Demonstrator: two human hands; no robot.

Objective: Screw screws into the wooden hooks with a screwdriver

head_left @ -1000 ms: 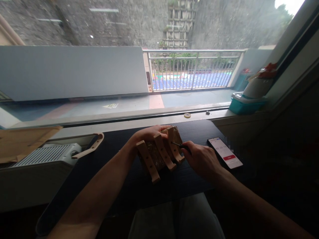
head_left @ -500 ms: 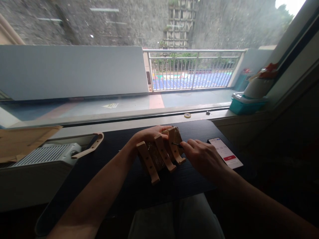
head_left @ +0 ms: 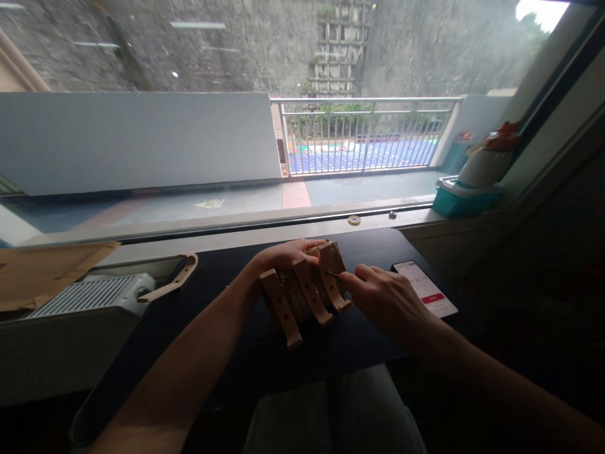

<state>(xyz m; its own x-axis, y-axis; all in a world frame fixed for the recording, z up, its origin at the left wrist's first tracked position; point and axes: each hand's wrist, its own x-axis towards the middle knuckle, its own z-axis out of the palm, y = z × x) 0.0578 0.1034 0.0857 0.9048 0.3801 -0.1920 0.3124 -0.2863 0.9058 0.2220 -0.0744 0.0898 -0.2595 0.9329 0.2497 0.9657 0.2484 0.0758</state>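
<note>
Under my left hand (head_left: 286,255) lies a brown block wrapped in clear tape (head_left: 295,295); my fingers close over its far side and are partly hidden. Three curved wooden hooks with screw holes stand across the block: a left hook (head_left: 280,309), a middle hook (head_left: 311,294) and a right hook (head_left: 326,265). My right hand (head_left: 378,291) pinches a thin dark rod-like tool (head_left: 333,275), its tip at the upper hole of the right hook. Most of the tool is hidden in my fingers, so its exact kind does not show.
A phone (head_left: 432,296) with a lit screen rests on the dark table (head_left: 378,246), right of my right hand. Another wooden hook (head_left: 172,282) is at the table's left edge, near a white radiator (head_left: 99,296) and cardboard (head_left: 51,271). A tape roll (head_left: 354,220) and teal box (head_left: 466,200) sit on the sill.
The tool's visible shaft has shifted slightly at the hole, and my right hand has moved a little to the left. My left hand, the block and the hooks stay in place.
</note>
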